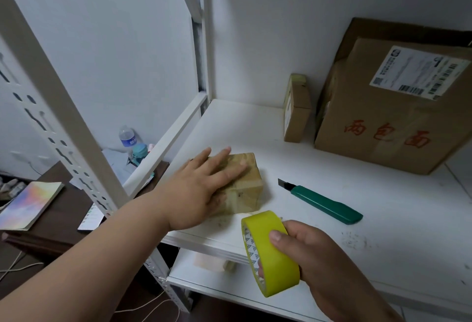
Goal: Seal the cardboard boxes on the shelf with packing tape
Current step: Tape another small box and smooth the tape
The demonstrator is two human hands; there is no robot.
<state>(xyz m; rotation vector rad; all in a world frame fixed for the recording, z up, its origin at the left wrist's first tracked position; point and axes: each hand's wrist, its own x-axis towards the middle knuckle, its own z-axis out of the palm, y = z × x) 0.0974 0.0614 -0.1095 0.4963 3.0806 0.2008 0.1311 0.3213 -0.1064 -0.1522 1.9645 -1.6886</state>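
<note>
On the white metal shelf [332, 194], the left hand [204, 189] lies flat with straight fingers on a small tape-wrapped cardboard box [245, 189]. The right hand [314, 258] has its grip around a yellow roll of packing tape [268, 250] near the shelf's front edge. A green utility knife [324, 204] lies just right of the small box. Farther back stand a thin cardboard box [297, 112] on edge and a large labelled cardboard box [388, 122].

A single wide-angle camera sits on the person's head and looks forward and down onto a white shelf [332, 194], close enough that both forearms enter from the bottom edge. The wall behind the shelf fills the top, and straight lines bend near the edges.
</note>
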